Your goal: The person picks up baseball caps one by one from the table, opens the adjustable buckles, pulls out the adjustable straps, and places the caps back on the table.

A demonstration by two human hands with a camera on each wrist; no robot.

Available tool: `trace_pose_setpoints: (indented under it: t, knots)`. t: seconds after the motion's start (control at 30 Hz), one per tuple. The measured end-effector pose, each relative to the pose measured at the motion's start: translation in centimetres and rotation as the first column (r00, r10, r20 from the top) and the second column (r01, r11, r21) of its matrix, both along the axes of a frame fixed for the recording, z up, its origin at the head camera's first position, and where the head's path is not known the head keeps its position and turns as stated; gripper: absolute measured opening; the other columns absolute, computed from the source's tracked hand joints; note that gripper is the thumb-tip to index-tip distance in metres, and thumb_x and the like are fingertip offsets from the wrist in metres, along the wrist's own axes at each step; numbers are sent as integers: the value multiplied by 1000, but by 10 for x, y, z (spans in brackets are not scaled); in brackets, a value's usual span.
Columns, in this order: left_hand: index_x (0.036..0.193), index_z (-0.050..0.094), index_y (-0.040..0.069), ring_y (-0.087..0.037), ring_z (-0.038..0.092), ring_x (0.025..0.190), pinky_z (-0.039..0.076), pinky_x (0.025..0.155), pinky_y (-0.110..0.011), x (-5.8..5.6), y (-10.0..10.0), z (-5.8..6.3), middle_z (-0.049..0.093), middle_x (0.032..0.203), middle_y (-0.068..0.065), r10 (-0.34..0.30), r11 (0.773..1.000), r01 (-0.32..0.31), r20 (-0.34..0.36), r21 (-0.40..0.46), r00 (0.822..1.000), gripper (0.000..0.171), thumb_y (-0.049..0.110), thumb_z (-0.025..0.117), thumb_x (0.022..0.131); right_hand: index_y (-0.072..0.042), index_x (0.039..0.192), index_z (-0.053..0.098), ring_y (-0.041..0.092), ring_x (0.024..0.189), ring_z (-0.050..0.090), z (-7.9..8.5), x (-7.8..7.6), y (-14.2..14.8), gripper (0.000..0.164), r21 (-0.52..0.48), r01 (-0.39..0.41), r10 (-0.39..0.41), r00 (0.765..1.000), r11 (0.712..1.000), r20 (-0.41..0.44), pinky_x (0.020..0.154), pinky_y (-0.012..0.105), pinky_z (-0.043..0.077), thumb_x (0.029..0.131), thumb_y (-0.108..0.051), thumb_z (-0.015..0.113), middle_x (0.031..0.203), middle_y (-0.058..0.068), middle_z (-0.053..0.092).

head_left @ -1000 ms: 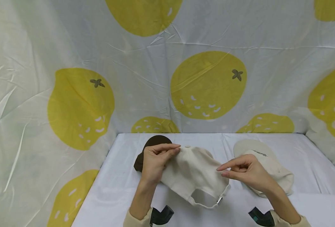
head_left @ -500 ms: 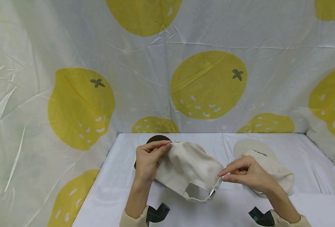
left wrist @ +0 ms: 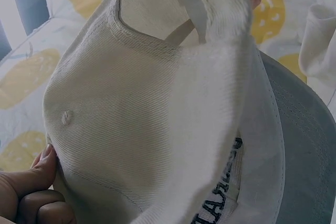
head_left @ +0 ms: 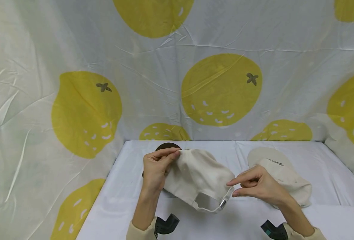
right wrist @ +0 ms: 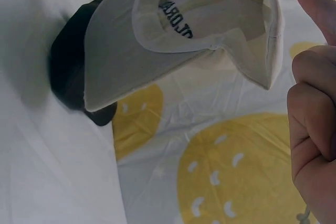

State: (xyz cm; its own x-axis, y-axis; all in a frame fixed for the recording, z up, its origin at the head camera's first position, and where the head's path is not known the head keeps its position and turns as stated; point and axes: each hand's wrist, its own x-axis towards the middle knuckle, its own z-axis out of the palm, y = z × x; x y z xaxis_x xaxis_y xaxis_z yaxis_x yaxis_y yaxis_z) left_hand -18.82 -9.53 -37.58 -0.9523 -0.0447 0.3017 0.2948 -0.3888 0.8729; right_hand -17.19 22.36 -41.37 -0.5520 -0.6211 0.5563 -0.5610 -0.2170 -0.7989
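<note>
Above a white cloth-covered table (head_left: 333, 170), we are seeing a person at work with a cream twill baseball cap (head_left: 202, 173), which is hanging clear of the surface between two bare hands. The left hand (head_left: 155, 168) is pinching the edge of the crown, its grip firmly closing thumb against forefinger. The right hand (head_left: 259, 185) is hovering at the cap's opposite side, its grip released, forefinger and thumb standing apart by the narrow cream strap (head_left: 205, 209) and its shiny metal buckle (head_left: 223, 203); we are unable to tell whether a fingertip is touching the fabric. The strap is curving beneath the arched back opening, which is facing us. From the left wrist, we are looking at ribbed cloth, a stitched eyelet (left wrist: 66, 117), dark lettering (left wrist: 218, 198) and a greyish curved brim (left wrist: 310, 150) extending at lower right. Behind the left hand and the lifted cap, a dark brown cap (head_left: 167, 145) is sitting mostly hidden. Near the right hand, on its far side, a second cream cap with small dark letters (head_left: 294, 186) is lying brim-outward on the table. Beige sleeves (head_left: 140, 231) are covering the forearms, and angular black devices (head_left: 166, 225) are jutting from both wrists. Beyond, pale fabric printed with large yellow lemons (head_left: 220, 90) is rising as a backdrop
</note>
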Motion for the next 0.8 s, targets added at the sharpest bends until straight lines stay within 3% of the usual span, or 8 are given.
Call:
trace_pose_setpoints:
  t: [0.23,0.33,0.43,0.63,0.8]
  knots:
    - [82,84,16,-4,19,47,12,48,-27,-1,1,-1,76,72,2,0,1000,0,6,11,1000,27,-10,78,84,3,113,77,13,51,16,-2,-1,-2,44,-24,-7,7,1000,1000,14,43,27,27,78,29,69,58,-2,20]
    - [82,84,16,-6,17,47,11,48,-27,-1,1,-1,76,72,2,0,1000,0,8,13,1000,27,-10,78,84,4,111,78,14,50,18,-2,-1,-2,42,-32,-11,12,999,999,30,48,19,42,79,29,68,57,1,24]
    - [81,84,16,-6,17,47,11,48,-27,0,1,-1,75,70,2,0,1000,0,9,12,1000,28,-11,78,84,3,109,78,15,50,20,-2,0,-2,39,-29,2,-1,999,1000,46,54,19,50,81,28,67,57,2,26]
    - [82,84,16,-1,21,45,11,47,-26,-1,2,-1,73,66,3,-3,1000,3,13,1,1000,27,-11,78,84,2,103,79,14,51,20,-1,1,0,40,-39,60,-60,998,997,15,42,26,26,78,30,67,59,0,26]
    - [83,84,16,-1,21,45,12,47,-26,-1,3,-2,73,65,3,-16,1000,16,26,-7,1000,26,-10,78,84,3,101,80,15,52,20,3,4,3,41,-101,97,-94,995,990,34,42,32,24,77,33,66,59,2,26]
